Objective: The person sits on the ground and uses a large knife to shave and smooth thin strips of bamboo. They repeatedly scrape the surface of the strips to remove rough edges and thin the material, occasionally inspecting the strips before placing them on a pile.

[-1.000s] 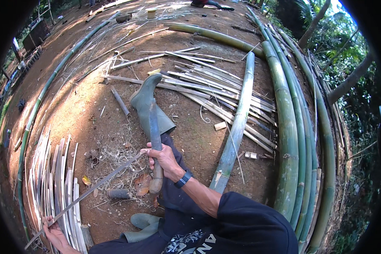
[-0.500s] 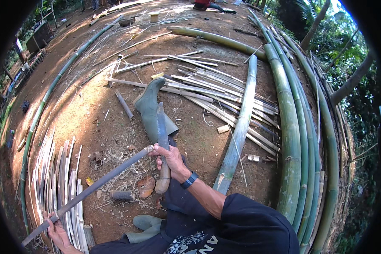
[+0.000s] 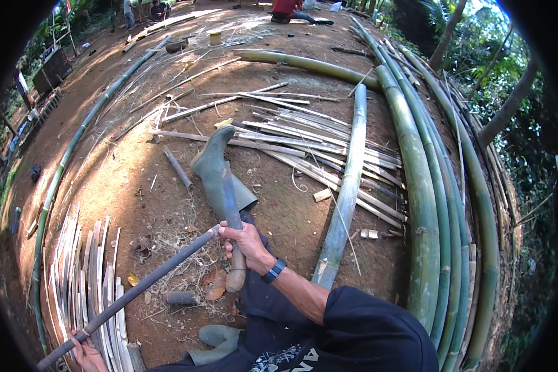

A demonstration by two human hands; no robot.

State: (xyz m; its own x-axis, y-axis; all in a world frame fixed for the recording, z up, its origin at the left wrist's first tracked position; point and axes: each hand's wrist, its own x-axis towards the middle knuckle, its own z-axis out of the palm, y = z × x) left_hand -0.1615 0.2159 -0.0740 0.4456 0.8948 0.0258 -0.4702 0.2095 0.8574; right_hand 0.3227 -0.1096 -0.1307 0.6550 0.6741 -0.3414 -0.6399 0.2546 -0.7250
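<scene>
My right hand (image 3: 249, 243) is closed around the wooden handle of a machete (image 3: 230, 197), whose dark blade points away from me. Beside its fingers and thumb lies the pale upper end of a long dark bamboo pole (image 3: 152, 273). That pole slants down to the lower left, where my left hand (image 3: 88, 354) grips it near its lower end. Just beyond the machete is the green rubber boot (image 3: 214, 166) on my outstretched leg. A second boot (image 3: 220, 341) shows close to my body.
Split bamboo strips (image 3: 84, 279) are bundled at the left, and more strips (image 3: 328, 149) lie ahead. A bamboo pole (image 3: 347, 192) crosses them. Thick green poles (image 3: 420, 186) line the right side. Shavings (image 3: 180, 260) and a short piece (image 3: 181, 297) litter the soil. People (image 3: 285, 9) are far off.
The view has shifted slightly, so surroundings appear a little to the left. Both hands keep their holds; the machete and the dark pole sit slightly lower in the picture.
</scene>
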